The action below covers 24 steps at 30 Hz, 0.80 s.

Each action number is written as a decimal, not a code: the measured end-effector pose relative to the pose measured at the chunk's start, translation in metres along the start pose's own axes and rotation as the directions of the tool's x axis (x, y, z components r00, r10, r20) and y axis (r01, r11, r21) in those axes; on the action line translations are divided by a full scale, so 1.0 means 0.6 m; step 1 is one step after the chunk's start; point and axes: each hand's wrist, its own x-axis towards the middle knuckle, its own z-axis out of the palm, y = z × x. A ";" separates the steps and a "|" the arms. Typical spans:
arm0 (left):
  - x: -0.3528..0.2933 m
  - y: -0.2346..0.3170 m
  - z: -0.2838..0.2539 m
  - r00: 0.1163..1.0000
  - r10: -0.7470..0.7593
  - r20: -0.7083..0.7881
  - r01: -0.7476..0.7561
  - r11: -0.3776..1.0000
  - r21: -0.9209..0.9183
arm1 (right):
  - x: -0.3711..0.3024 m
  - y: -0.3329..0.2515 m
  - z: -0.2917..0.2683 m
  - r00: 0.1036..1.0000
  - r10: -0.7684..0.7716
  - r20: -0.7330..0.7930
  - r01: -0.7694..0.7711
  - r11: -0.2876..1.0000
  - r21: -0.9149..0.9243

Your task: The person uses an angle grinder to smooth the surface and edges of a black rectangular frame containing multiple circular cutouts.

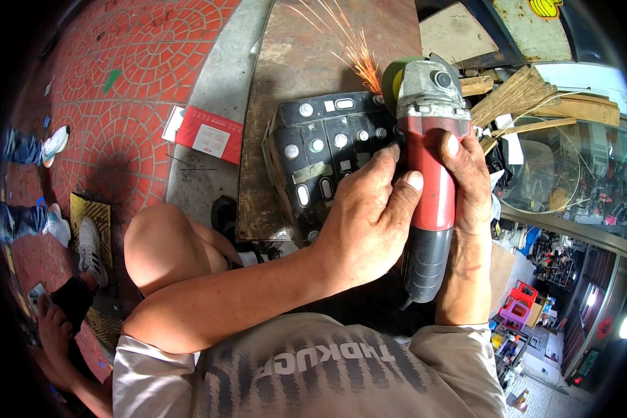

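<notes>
My right hand is wrapped around the red and grey body of an angle grinder, its thumb lying on top. The grinder's disc touches or nearly touches the far right corner of a black block that looks like a battery, with round metal studs and pale oval openings on top. Orange sparks fly away from that point toward the far left. My left hand is closed beside the grinder, over the block's right side. Its thumb lies against the grinder; what its curled fingers grip is hidden.
The block rests on a worn brown board. A red and white box lies left of it on the concrete strip. Wood scraps and a glass-topped case are at the right. Another person's hand holding a phone shows at lower left.
</notes>
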 end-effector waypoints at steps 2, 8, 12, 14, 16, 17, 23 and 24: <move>0.000 0.001 0.000 1.000 0.003 0.002 -0.003 1.000 0.001 | 0.000 -0.001 0.002 1.000 0.005 0.001 -0.005 1.000 0.005; -0.002 -0.001 0.001 1.000 -0.007 -0.017 0.007 1.000 -0.006 | 0.000 -0.002 0.004 1.000 0.002 0.010 -0.002 1.000 0.007; -0.001 -0.001 0.005 1.000 -0.007 -0.025 0.006 0.998 -0.066 | 0.001 -0.003 0.007 1.000 -0.001 0.012 0.001 1.000 0.015; -0.002 -0.009 0.004 0.999 -0.002 -0.032 0.000 0.999 -0.045 | 0.000 -0.005 0.008 1.000 0.003 0.019 -0.004 1.000 0.016; -0.002 -0.007 0.005 1.000 -0.002 -0.029 0.000 0.998 -0.055 | 0.000 -0.006 0.007 1.000 0.007 0.021 -0.007 1.000 0.017; -0.002 -0.007 0.005 1.000 -0.002 -0.028 0.000 0.998 -0.060 | 0.000 -0.006 0.006 1.000 0.007 0.019 -0.007 1.000 0.020; -0.002 -0.007 0.004 1.000 -0.015 -0.023 0.013 0.997 -0.079 | 0.000 -0.003 0.005 1.000 0.007 0.010 -0.008 1.000 0.016; -0.003 -0.005 0.004 1.000 -0.018 -0.021 0.016 0.997 -0.076 | 0.000 -0.003 0.005 1.000 0.009 0.011 -0.009 1.000 0.010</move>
